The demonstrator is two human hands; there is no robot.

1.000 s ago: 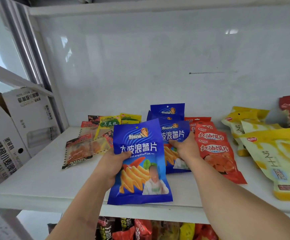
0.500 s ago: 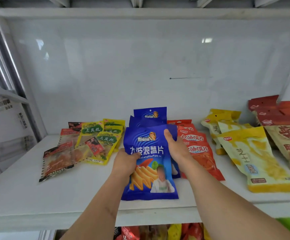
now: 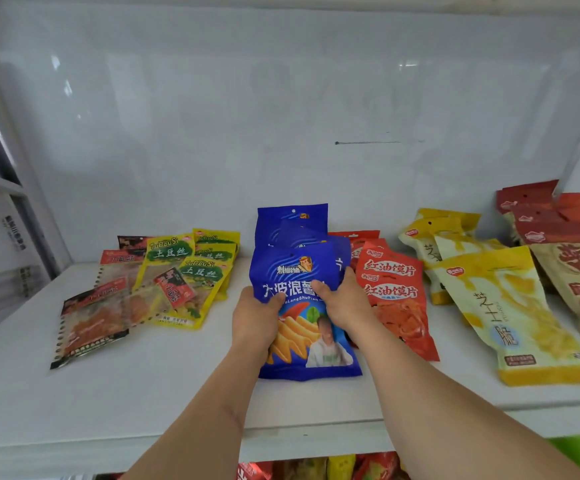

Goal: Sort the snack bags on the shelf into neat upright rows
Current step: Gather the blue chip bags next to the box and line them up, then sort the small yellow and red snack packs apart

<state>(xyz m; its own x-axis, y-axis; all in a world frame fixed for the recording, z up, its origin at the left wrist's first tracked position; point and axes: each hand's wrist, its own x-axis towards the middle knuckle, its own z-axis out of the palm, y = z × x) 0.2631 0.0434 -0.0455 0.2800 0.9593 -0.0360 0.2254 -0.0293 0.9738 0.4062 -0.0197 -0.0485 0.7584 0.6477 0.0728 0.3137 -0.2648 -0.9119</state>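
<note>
Gripping a blue bag (image 3: pixel 302 271) from both sides, the left hand (image 3: pixel 252 320) curls round its left edge with the thumb on the front, and the right hand (image 3: pixel 345 301) clasps its right edge, thumb pressed over the white lettering. The print reads "大波浪薯" with "LangShuPian" below, over a picture of ridged yellow crisps. It is a glossy, flat foil pouch that stands near the front middle of the white shelf (image 3: pixel 143 393), leaning on more blue bags (image 3: pixel 292 220) stacked behind it. Just right lie red bags (image 3: pixel 394 296) marked "红油馍片". Further right, long yellow bags (image 3: pixel 510 306) reading "芝士脆" lie slanted, with dark red and tan packs (image 3: pixel 565 244) beyond. On the left, yellow-green bags (image 3: pixel 172 251) labelled "TuDouSi 土豆丝" overlap clear packs with red headers (image 3: pixel 91 323), lying flat.
</note>
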